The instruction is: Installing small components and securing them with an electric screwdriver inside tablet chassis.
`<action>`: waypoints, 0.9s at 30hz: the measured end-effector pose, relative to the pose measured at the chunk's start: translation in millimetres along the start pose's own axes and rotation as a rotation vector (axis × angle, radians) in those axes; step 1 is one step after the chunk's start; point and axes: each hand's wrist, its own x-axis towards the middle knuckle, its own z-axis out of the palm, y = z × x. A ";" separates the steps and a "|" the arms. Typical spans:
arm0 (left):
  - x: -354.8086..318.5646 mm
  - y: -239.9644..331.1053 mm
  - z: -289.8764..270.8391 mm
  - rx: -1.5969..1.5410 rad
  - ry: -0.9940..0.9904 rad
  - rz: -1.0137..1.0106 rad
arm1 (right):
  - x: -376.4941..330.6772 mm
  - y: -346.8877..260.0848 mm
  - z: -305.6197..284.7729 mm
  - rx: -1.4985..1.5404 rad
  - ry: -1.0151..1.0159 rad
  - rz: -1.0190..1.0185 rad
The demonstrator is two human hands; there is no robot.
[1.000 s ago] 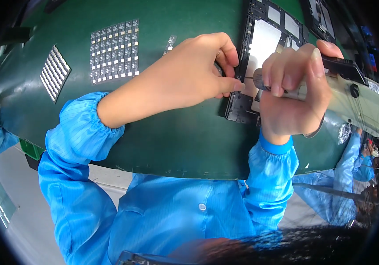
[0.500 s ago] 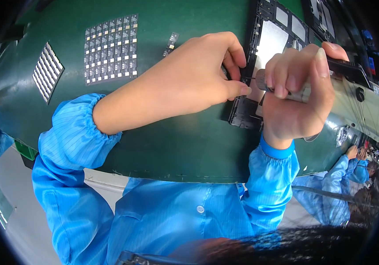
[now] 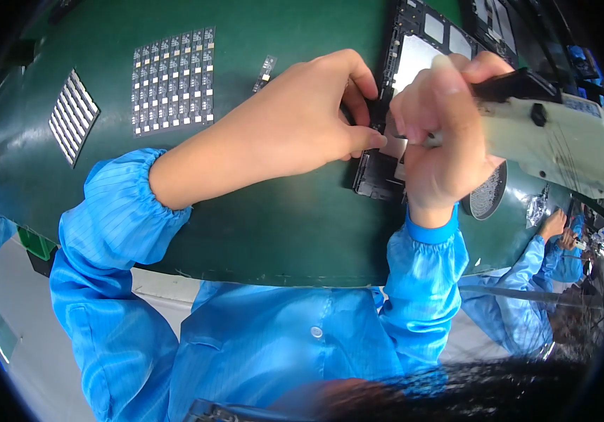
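A black tablet frame (image 3: 414, 56) with silver plates lies on the green bench, partly under my hands. My left hand (image 3: 309, 116) reaches across to its left edge, thumb and fingers closed on that edge; anything small between the fingertips is hidden. My right hand (image 3: 449, 133), somewhat blurred, is wrapped around a cream electric screwdriver (image 3: 555, 141) with a black lever, held over the frame's lower part. My fingers cover its tip. By my left wrist lies a small strip of circuit board (image 3: 264, 73).
A sheet of small circuit boards (image 3: 173, 81) and a slanted block of white-striped parts (image 3: 74, 118) lie at the left. A round dish of small grey pieces (image 3: 487, 193) sits right of my right wrist. Another black frame (image 3: 492, 24) is at the far right. Co-workers' hands (image 3: 554, 224) show at right.
My right hand and the screwdriver have shifted left and turned, uncovering the round dish. The tip is now hidden. My left hand keeps its place at the frame's edge; the whole view has shifted slightly.
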 end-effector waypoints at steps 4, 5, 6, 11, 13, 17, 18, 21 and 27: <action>1.0 8.1 1.4 -0.059 -0.039 -0.095 | -6.6 0.5 2.6 0.161 0.109 0.029; 0.4 9.6 0.2 -0.060 -0.056 -0.079 | -7.8 -0.9 3.6 0.208 0.110 0.034; -0.7 9.0 -1.6 -0.077 -0.047 -0.084 | -7.3 3.3 1.7 0.183 0.088 -0.022; 8.7 -1.7 3.0 -0.113 -0.032 -0.048 | -3.4 12.3 -7.6 0.187 0.035 -0.059; 9.7 9.6 5.3 -0.078 -0.038 -0.083 | -5.1 4.8 -10.1 0.275 0.097 0.016; 8.1 10.6 4.5 -0.050 -0.014 -0.139 | -16.6 -12.1 -51.0 0.174 0.150 -0.033; 5.5 11.5 4.4 -0.087 0.002 -0.148 | -19.4 -29.8 -63.2 0.140 0.209 -0.132; 9.0 16.7 8.7 -0.092 0.004 -0.175 | -41.6 -29.8 -129.0 0.259 0.304 -0.283; 11.6 19.4 12.1 -0.069 0.008 -0.220 | -77.4 -15.6 -188.8 0.206 0.477 -0.292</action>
